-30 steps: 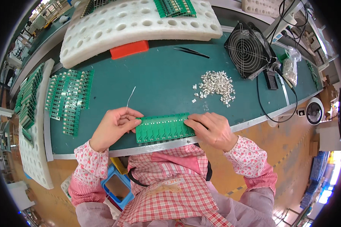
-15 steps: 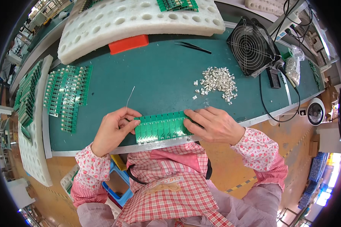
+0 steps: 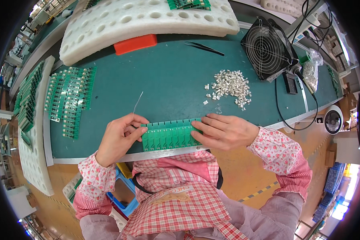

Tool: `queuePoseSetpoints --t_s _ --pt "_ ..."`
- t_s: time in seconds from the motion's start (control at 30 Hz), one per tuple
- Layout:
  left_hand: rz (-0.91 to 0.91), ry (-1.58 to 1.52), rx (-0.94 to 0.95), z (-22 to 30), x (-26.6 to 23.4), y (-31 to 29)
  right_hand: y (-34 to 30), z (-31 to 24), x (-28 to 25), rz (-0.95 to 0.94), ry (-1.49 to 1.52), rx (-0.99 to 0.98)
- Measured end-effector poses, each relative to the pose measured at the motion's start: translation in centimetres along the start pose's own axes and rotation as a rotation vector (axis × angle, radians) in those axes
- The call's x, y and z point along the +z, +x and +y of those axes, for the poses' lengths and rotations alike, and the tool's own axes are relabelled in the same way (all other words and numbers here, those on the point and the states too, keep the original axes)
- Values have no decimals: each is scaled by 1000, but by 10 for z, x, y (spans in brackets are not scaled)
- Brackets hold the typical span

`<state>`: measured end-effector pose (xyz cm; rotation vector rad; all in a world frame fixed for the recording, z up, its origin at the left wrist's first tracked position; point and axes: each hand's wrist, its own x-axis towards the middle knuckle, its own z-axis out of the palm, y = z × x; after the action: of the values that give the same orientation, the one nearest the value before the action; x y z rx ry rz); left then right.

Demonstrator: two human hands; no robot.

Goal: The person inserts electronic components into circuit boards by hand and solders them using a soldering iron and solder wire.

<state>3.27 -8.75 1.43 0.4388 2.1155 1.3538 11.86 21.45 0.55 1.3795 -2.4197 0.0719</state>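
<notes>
A green circuit board panel [image 3: 170, 135] lies at the front edge of the bench, divided into several narrow strips. My left hand [image 3: 123, 135] pinches its left end between thumb and fingers. From that same hand a thin length of solder wire [image 3: 137, 102] sticks up and away. My right hand [image 3: 227, 131] grips the panel's right end, fingers on top; its thumb is hidden. Beyond the right hand lies a heap of small white connectors [image 3: 233, 87] with metal pins, a few of them loose to the left of the heap.
Black tweezers [image 3: 205, 48] lie at the back, near a red block [image 3: 135, 44] under a white foam tray [image 3: 148, 25]. At right stand a black fan [image 3: 265, 50] and a corded soldering iron [image 3: 306, 83]. Stacked green boards [image 3: 72, 98] and another foam tray [image 3: 38, 168] are at left.
My right hand has shifted slightly right along the panel, its fingers now flatter on the end. The left hand keeps its hold, and the panel has barely moved.
</notes>
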Motion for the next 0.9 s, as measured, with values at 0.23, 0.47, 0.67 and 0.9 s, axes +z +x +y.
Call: queuePoseSetpoints --t_s 0.23,0.47,0.67,0.9 --pt "-5 27 -49 9 2 -2 -1 1 -2 -38 -19 -18" --pt "19 162 -25 12 4 -6 -1 0 -1 -48 17 -15" --pt "33 174 -12 15 6 -6 -1 -2 -4 -91 25 1" --pt "40 192 22 12 6 -4 2 -4 -8 -125 -32 24"
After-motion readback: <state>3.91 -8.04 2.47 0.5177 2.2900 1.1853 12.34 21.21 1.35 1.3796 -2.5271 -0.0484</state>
